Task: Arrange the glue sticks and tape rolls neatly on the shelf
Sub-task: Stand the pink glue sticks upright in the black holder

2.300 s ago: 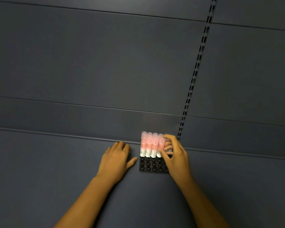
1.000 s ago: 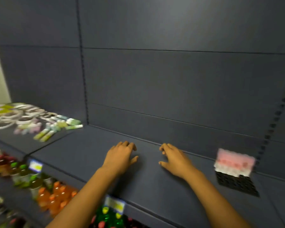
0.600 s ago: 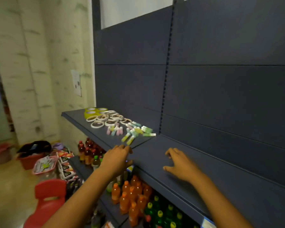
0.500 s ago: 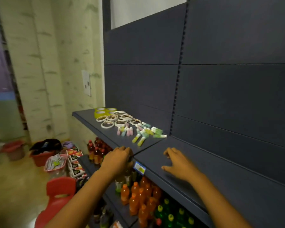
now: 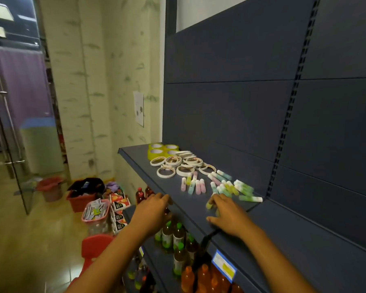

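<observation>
A dark grey shop shelf (image 5: pixel 173 199) runs away to the left, seen from above over two bare forearms. Scattered on it lie pastel glue sticks (image 5: pixel 195 186) in pink, green, yellow and blue, most lying on their sides at mixed angles; behind them sits a loose cluster of flat white tape rolls (image 5: pixel 179 163), and at the far end four thick yellow tape rolls (image 5: pixel 163 150) packed together. The right hand (image 5: pixel 228 214) rests on the shelf with fingers spread, its fingertips touching a yellow-green glue stick (image 5: pixel 209 205) at the near edge of the scatter, not clasped round it. The left hand (image 5: pixel 152 210) hovers loosely curled over the shelf's front lip, holding nothing. The sticks look light, rigid and smooth, likely to roll, so pinching each around its middle seems best; the tape rolls look light and stiff, easy to lift by the rim or stack. Below, bottled drinks (image 5: pixel 178 235) crowd a lower shelf, and a red plastic chair (image 5: pixel 95 246) stands on the floor; anything rolling off the lip could drop among them.
</observation>
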A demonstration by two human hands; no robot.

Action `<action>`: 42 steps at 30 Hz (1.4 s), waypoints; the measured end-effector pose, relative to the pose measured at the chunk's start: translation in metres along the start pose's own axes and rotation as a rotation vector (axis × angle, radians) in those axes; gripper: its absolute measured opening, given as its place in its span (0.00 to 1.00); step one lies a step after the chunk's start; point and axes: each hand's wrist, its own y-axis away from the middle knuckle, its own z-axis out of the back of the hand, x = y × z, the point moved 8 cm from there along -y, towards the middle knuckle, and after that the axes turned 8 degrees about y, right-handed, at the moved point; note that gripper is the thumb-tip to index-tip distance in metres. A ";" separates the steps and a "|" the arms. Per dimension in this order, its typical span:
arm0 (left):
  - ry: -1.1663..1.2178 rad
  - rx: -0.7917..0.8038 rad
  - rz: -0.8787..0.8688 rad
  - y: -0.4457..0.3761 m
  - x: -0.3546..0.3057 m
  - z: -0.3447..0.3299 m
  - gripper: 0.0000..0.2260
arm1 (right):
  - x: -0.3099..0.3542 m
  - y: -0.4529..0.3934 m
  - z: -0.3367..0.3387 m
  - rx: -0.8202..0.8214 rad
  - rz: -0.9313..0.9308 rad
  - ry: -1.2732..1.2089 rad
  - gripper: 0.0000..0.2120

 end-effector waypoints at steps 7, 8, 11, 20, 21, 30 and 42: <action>0.032 0.001 -0.039 -0.093 0.022 -0.005 0.16 | -0.016 -0.092 -0.003 -0.044 -0.003 0.032 0.19; 0.040 -0.006 -0.047 -0.102 0.026 -0.008 0.16 | -0.017 -0.101 -0.006 -0.042 -0.003 0.030 0.18; 0.054 0.026 -0.079 -0.128 0.035 -0.022 0.14 | -0.020 -0.116 -0.021 -0.017 -0.009 0.021 0.16; -0.017 0.080 -0.398 -0.189 0.042 -0.057 0.16 | -0.047 -0.161 -0.020 -0.053 -0.176 0.044 0.17; -0.005 0.085 -0.440 -0.193 0.043 -0.060 0.16 | -0.047 -0.165 -0.022 -0.056 -0.194 0.043 0.17; 0.085 0.046 -0.679 -0.216 0.054 -0.081 0.13 | -0.047 -0.185 -0.033 -0.067 -0.321 0.054 0.16; 0.880 0.039 -0.296 -0.249 0.106 -0.056 0.09 | -0.043 -0.217 -0.048 -0.076 -0.375 0.054 0.09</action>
